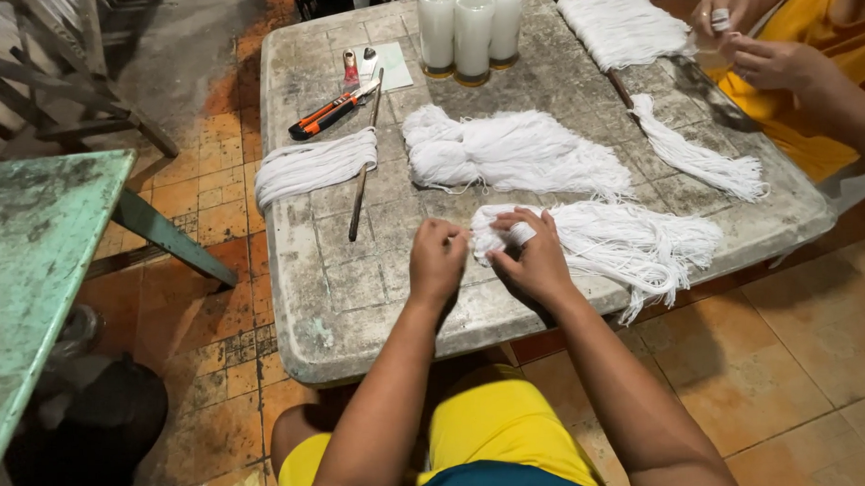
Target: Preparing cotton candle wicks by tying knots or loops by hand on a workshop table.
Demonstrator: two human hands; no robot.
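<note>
- Hands first: the left hand (437, 262) is curled into a loose fist at the near end of a flat bundle of white cotton strings (613, 244), fingers pinched shut on what looks like a strand or two, though it's too fine to really make out.
- Right hand (532, 259) sits right on that same bundle's bunched end, fingers closed around a small pinch of the strings. One finger has a white wrap on it.
- That bundle lies on the worn grey stone-look tabletop (338, 285), near the front edge, with its loose ends fanning out to the right and a few dangling over the edge.
- Just behind it is a bigger fluffy heap of white strings (511, 154), and off to the left a neat white string hank (313, 166) lying across a thin dark stick (363, 178).
- Farther back: an orange and black utility knife (332, 110), plus three tall clear glasses filled with white wax (471, 26) standing close together.
- On the far right, another person in a yellow top has both hands (751, 35) up near the table corner, holding something small. Another white string pile (621, 26) and a long string tassel (698, 157) lie near them.
- Orange tiled floor (819, 335) below, green table (30, 247) on the left.
</note>
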